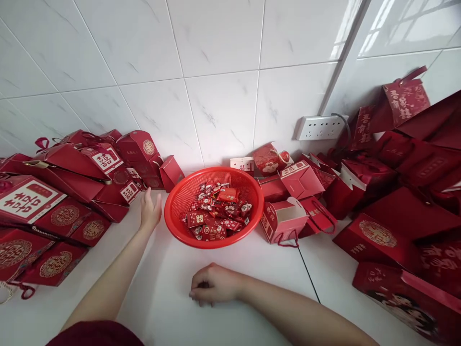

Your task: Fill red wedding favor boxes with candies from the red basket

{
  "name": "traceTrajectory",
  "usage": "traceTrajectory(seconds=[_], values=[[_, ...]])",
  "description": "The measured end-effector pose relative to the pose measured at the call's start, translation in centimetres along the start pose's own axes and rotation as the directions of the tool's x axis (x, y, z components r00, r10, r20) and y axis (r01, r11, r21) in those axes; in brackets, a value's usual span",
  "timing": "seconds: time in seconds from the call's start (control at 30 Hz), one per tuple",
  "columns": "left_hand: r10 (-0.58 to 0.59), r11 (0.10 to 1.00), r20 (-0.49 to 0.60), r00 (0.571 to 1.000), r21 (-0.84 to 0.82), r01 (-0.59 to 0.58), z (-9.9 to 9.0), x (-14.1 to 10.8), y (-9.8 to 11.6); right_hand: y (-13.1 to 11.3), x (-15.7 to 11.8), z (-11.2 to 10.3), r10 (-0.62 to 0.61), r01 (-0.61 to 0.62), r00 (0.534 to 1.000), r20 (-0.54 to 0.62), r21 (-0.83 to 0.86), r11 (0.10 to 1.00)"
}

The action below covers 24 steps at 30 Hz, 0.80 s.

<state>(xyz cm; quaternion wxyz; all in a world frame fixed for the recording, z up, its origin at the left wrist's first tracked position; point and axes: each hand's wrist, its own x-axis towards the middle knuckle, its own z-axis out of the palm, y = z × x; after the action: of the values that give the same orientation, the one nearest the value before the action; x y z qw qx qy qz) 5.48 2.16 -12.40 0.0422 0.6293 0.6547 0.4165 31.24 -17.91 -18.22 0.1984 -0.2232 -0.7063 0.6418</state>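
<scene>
My left hand (150, 210) stands on the white tabletop between the stacked red boxes and the red basket. Its fingers are stretched out and apart, and it holds nothing. The fingertips are close to a dark red box (171, 173); whether they touch it I cannot tell. In front of the basket, my right hand (215, 284) rests on the tabletop (173, 288) with its fingers curled in, and nothing shows in them. The round red plastic basket (173, 231) holds many small red-wrapped packets (212, 216).
Red gift boxes (66, 215) with gold emblems are stacked at left. Right of the basket lie an opened box (286, 218) with a cord handle and more boxes (382, 233), piled high. A white power strip (321, 128) is against the tiled wall (223, 110).
</scene>
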Motion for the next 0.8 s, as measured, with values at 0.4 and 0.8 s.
traceTrajectory(seconds=[0.4, 0.8], values=[[-0.155, 0.987, -0.033, 0.987, 0.037, 0.156, 0.8, -6.8, -0.8, -0.9, -0.2, -0.2, -0.097, 0.079, 0.993, -0.065, -0.239, 0.968], [-0.217, 0.958, 0.072, 0.974, 0.209, 0.198, 1.2, -6.2, -1.0, -6.3, -3.2, -1.2, -0.189, 0.137, 0.982, -0.023, -0.602, 0.786]])
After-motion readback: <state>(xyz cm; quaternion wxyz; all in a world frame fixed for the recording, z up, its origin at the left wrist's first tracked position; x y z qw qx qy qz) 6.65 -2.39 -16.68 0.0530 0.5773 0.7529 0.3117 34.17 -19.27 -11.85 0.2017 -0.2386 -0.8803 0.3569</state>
